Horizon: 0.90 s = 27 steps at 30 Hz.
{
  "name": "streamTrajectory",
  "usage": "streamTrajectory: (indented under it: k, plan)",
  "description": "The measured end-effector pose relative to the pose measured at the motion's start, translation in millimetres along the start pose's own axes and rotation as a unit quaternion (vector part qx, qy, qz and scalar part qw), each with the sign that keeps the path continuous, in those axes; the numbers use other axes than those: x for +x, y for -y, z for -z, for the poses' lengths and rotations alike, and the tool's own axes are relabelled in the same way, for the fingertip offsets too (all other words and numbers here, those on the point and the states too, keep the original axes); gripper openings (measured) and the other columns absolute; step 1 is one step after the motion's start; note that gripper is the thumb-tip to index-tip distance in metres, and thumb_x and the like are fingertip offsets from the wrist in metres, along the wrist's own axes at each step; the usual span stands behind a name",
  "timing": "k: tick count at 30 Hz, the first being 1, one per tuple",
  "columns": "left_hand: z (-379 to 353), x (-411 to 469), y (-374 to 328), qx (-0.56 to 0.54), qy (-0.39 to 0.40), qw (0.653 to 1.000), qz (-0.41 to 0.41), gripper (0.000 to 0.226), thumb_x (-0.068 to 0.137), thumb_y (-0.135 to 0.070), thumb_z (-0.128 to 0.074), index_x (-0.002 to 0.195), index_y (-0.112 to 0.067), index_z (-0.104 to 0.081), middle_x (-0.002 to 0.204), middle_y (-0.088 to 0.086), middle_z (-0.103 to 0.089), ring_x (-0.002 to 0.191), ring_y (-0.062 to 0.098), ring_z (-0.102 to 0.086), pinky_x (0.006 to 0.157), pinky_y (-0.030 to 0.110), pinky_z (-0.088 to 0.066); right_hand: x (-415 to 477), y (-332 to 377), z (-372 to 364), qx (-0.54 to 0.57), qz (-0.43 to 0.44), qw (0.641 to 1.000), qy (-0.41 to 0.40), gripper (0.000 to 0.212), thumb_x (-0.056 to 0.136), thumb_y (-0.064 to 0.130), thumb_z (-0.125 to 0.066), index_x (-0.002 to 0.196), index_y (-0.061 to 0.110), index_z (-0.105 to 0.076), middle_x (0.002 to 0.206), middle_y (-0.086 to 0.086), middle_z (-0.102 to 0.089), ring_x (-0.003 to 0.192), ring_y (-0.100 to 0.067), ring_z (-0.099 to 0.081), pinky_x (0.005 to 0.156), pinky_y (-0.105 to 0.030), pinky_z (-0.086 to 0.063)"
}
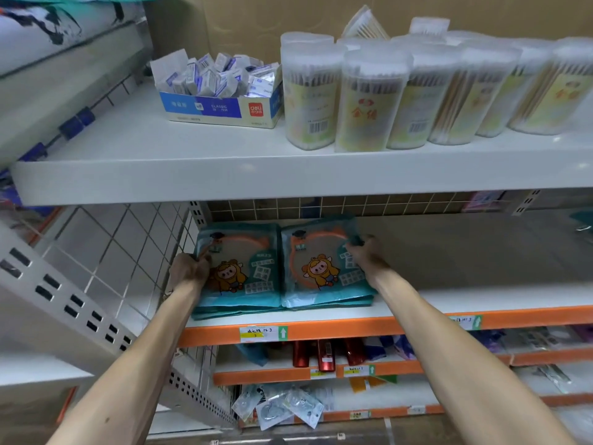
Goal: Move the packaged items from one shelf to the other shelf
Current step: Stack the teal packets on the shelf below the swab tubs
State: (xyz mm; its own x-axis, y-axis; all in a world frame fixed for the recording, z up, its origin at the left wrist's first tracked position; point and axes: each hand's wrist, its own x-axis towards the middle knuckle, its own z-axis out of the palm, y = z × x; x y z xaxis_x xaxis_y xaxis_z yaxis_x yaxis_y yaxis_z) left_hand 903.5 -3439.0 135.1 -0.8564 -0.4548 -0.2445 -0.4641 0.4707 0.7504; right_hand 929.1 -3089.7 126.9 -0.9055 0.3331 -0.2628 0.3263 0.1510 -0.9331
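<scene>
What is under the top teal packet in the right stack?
More teal packets, edges showing at the front, lying on the white shelf. The top packet, gripped by the right hand, covers the rest, so their count is unclear.

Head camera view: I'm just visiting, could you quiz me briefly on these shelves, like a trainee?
1. True or false: the left hand and right hand hold separate stacks of teal packages.
2. What stands right of the blue box on the white shelf? A cotton swab tubs, B shoes, C fruit.
3. Fill in: the lower shelf under the teal packages has an ___ front edge.
Key: 1 true; 2 A; 3 orange.
</scene>
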Motion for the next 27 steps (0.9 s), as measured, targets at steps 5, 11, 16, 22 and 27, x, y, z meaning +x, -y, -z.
streamTrajectory:
  k: [5, 11, 16, 22, 27]
  plan:
    - [-5, -2, 7, 0.041, -0.017, 0.999, -0.027, 0.032, 0.089, -0.035, -0.066, 0.086, -0.003, -0.069, 0.083, 0.018, -0.07, 0.073, 0.031, -0.068, 0.072, 0.049, -0.06, 4, -7, -13, -0.141, 0.07, 0.982, -0.103, 0.026, 0.096, 0.019, -0.06, 0.108, -0.004, -0.054, 0.099, -0.019, -0.063, 0.088, -0.031, -0.065, 0.065, -0.034, -0.054]
    - [-9, -2, 12, 0.072, -0.026, 0.996, -0.049, 0.034, 0.087, -0.037, -0.067, 0.083, -0.004, -0.069, 0.083, 0.015, -0.07, 0.074, 0.031, -0.067, 0.068, 0.041, -0.058, -6, -4, -30, -0.32, 0.107, 0.93, -0.148, 0.035, 0.1, 0.021, -0.051, 0.12, -0.007, -0.049, 0.117, -0.024, -0.055, 0.107, -0.035, -0.055, 0.083, -0.039, -0.046]
    - [-12, -10, 2, 0.159, -0.068, 0.982, -0.074, 0.042, 0.083, -0.025, -0.071, 0.114, -0.001, -0.056, 0.128, 0.024, -0.049, 0.117, 0.042, -0.047, 0.094, 0.057, -0.046, -15, -5, -34, -0.439, 0.117, 0.869, -0.197, 0.037, 0.098, 0.023, -0.051, 0.123, -0.004, -0.048, 0.125, -0.024, -0.051, 0.114, -0.037, -0.047, 0.092, -0.042, -0.04]
    - [-14, -42, -29, 0.212, -0.022, 0.936, -0.28, 0.068, 0.079, -0.013, -0.073, 0.139, -0.007, -0.041, 0.145, 0.016, -0.038, 0.135, 0.035, -0.034, 0.106, 0.055, -0.038, -36, 12, -35, -0.462, 0.255, 0.84, -0.124, 0.034, 0.095, 0.024, -0.054, 0.125, 0.01, -0.049, 0.129, -0.013, -0.05, 0.117, -0.029, -0.045, 0.097, -0.039, -0.04]
    - [-4, -82, -47, 0.222, 0.027, 0.91, -0.348, 0.089, 0.08, -0.028, -0.074, 0.153, -0.016, -0.024, 0.161, 0.004, -0.021, 0.15, 0.024, -0.011, 0.12, 0.048, -0.016, -101, 53, -16, -0.482, 0.255, 0.833, 0.093, 0.06, 0.097, 0.03, -0.053, 0.151, 0.022, -0.028, 0.156, 0.0, -0.029, 0.143, -0.022, -0.026, 0.117, -0.043, -0.027]
